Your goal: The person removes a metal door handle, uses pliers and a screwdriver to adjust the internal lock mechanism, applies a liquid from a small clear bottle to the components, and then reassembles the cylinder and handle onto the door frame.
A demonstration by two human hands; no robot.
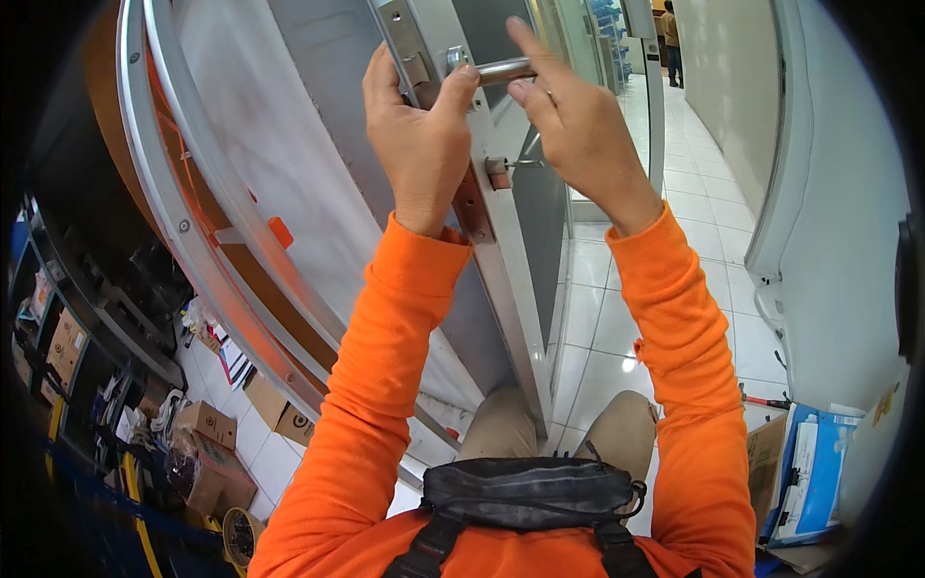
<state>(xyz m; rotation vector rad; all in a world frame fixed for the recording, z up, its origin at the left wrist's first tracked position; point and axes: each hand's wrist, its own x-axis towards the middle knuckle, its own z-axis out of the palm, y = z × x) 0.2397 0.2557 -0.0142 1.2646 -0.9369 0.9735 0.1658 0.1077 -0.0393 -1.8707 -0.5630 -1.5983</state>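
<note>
My left hand wraps round the upper part of an aluminium door's edge, beside a metal lock plate, with its thumb at the round base of a silver lever handle. My right hand holds the lever between thumb and fingers, index finger raised along it. Below them a small latch fitting with a thin metal piece sticking out sits on the door edge, above a bare metal strip.
Aluminium frames and panels lean at the left, beside shelves and cardboard boxes. A tiled corridor runs right, with a distant person. Flattened cartons and a blue-white package stand at lower right, near a wall.
</note>
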